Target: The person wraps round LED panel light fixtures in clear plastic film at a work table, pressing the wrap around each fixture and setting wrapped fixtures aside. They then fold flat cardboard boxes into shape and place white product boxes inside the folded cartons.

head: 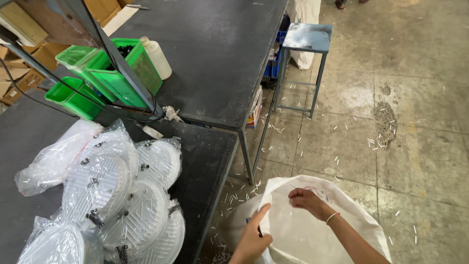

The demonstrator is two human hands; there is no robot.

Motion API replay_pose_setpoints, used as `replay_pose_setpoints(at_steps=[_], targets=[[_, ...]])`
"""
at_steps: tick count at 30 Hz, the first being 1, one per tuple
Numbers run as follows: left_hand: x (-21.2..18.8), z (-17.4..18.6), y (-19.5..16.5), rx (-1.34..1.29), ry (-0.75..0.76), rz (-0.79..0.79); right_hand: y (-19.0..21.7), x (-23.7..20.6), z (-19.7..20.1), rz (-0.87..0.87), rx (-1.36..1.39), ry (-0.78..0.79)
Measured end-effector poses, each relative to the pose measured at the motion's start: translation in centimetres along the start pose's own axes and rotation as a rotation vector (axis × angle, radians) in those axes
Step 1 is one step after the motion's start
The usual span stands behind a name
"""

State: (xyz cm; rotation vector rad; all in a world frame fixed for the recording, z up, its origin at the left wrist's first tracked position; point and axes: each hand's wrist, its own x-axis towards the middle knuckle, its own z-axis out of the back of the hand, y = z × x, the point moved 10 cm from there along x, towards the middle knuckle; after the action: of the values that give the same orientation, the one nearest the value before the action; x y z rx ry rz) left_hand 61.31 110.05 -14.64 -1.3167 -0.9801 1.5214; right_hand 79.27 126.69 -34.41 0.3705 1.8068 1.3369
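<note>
My left hand grips the near rim of a big white sack on the floor beside the dark table; my right hand pinches the rim opposite. Bagged round white covers lie piled on the table

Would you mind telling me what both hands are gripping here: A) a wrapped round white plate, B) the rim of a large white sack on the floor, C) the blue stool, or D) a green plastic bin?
B: the left hand and right hand both pinch the open rim of the white sack.
</note>
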Motion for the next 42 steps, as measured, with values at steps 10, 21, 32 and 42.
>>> replay_pose_setpoints(at_steps=[10, 21, 32, 42], targets=[[3.4, 6.6, 5.8, 0.716, -0.392, 0.026, 1.0, 0.2, -6.1, 0.221, -0.94, -0.009], [-2.2, 3.9, 12.8, 0.557, -0.211, -0.084, 5.3, 1.0, -12.0, 0.362, -1.111, -0.083], [-2.2, 7.8, 8.1, -0.102, -0.489, 0.015, 13.5, -3.2, -4.5, 0.446, 0.416, -0.157], [-8.2, 13.7, 0.3, -0.326, -0.811, -0.199, 20.5, -7.9, -15.9, 0.455, 0.433, 0.261]])
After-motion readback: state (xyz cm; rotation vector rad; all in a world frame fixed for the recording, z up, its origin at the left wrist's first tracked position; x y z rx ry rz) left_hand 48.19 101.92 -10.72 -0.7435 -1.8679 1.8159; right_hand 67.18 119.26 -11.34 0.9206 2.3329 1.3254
